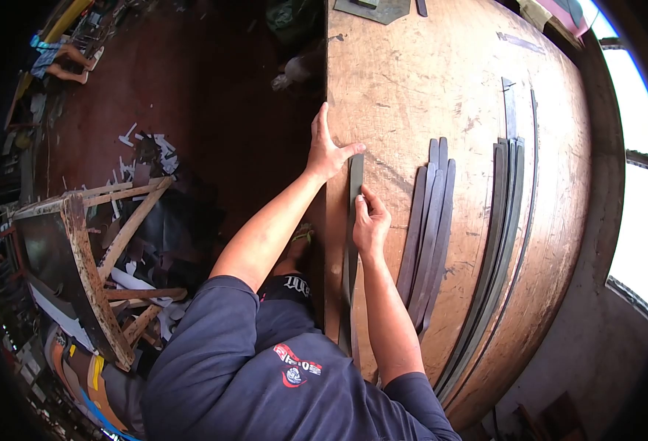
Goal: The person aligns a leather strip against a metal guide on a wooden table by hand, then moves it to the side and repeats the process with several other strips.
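A long, dark, flat strip [355,175], perhaps leather or rubber, lies lengthwise along the left edge of the wooden table [397,88]. My right hand [372,226] is closed on the strip's right side, thumb and fingers pinching it a little below its far end. At that far end, my left hand [329,153] rests over the table's edge, index finger stretched forward and thumb spread out over the tabletop. Nothing shows in its grasp. To the right of my right hand lies a bundle of similar dark strips [431,220] with rounded ends.
Farther right are longer dark strips [499,220] and a thin strip [533,147]. A dark flat piece [383,10] lies at the table's far end. Left on the floor are a wooden frame [92,272] and scattered scraps [164,151]. Another person's legs [70,60] show at upper left.
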The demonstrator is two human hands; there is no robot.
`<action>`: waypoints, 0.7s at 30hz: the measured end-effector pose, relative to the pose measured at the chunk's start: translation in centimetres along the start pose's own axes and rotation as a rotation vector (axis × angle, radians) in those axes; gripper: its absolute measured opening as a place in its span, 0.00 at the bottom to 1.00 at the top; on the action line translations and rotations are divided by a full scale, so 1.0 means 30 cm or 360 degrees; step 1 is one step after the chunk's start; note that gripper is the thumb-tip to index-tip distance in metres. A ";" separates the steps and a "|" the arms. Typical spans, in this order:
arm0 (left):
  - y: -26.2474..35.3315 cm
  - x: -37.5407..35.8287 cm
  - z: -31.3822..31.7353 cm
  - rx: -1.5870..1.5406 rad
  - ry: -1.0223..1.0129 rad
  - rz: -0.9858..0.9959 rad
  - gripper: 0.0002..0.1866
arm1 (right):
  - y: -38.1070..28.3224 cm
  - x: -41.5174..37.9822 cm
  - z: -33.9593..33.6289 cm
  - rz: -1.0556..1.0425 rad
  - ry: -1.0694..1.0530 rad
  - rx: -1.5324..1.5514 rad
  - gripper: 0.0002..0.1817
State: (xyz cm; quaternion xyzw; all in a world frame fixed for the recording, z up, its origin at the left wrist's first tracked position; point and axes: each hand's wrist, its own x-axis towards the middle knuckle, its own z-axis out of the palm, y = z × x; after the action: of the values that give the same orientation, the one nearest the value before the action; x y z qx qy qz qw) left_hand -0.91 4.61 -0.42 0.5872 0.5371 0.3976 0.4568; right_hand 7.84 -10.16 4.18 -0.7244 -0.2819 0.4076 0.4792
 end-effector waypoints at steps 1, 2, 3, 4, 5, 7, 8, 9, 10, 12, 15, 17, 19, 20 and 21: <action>-0.001 0.000 0.000 -0.0006 0.0001 0.0000 0.65 | -0.001 -0.001 0.000 0.0009 0.0002 0.0006 0.16; 0.000 0.000 0.000 -0.0006 0.0001 0.0001 0.65 | -0.001 -0.001 0.000 0.0018 0.0004 0.0013 0.16; 0.000 0.000 0.000 0.0002 -0.0001 0.0000 0.65 | 0.001 0.000 0.000 0.0018 0.0004 0.0013 0.16; 0.000 0.000 -0.001 0.0009 -0.0002 -0.0002 0.65 | 0.005 0.000 0.001 0.0012 0.0008 0.0009 0.16; 0.001 0.000 -0.001 0.0010 -0.0002 -0.0002 0.65 | 0.003 0.000 0.002 0.0005 0.0012 0.0005 0.16; 0.003 0.000 0.000 -0.0013 0.0000 -0.0006 0.64 | -0.001 0.000 0.002 0.0005 0.0011 -0.0003 0.16; 0.004 -0.001 -0.001 -0.0013 -0.0001 -0.0006 0.64 | -0.004 0.000 0.001 0.0004 0.0012 -0.0012 0.16; 0.006 -0.001 -0.001 0.0003 -0.0001 -0.0005 0.64 | -0.004 0.000 0.000 0.0005 0.0013 -0.0012 0.16; 0.008 -0.001 -0.002 0.0019 0.0000 -0.0002 0.64 | -0.004 0.001 0.000 -0.0003 0.0009 -0.0022 0.15; 0.006 -0.001 -0.002 0.0027 -0.0009 -0.0008 0.65 | -0.005 0.001 0.001 -0.0011 0.0005 -0.0032 0.15; 0.004 -0.001 -0.002 0.0023 -0.0012 -0.0009 0.65 | -0.004 0.000 0.000 0.0006 0.0002 -0.0004 0.15; 0.003 0.000 -0.002 0.0013 -0.0006 -0.0004 0.65 | 0.001 0.001 0.000 0.0013 -0.0012 0.0042 0.16; -0.001 0.000 -0.001 0.0027 -0.0001 0.0010 0.65 | 0.006 0.002 0.000 0.0019 -0.0014 0.0046 0.16; 0.001 0.000 -0.002 0.0028 -0.0003 0.0010 0.65 | 0.004 0.001 0.000 0.0025 -0.0015 0.0049 0.16; 0.003 0.000 -0.003 0.0022 -0.0012 0.0000 0.65 | 0.002 0.001 0.000 0.0026 -0.0013 0.0049 0.16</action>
State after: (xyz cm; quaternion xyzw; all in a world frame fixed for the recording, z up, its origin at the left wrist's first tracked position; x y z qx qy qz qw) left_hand -0.99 4.60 -0.32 0.5919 0.5380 0.3916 0.4548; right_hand 7.86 -10.17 4.12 -0.7175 -0.2716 0.4188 0.4859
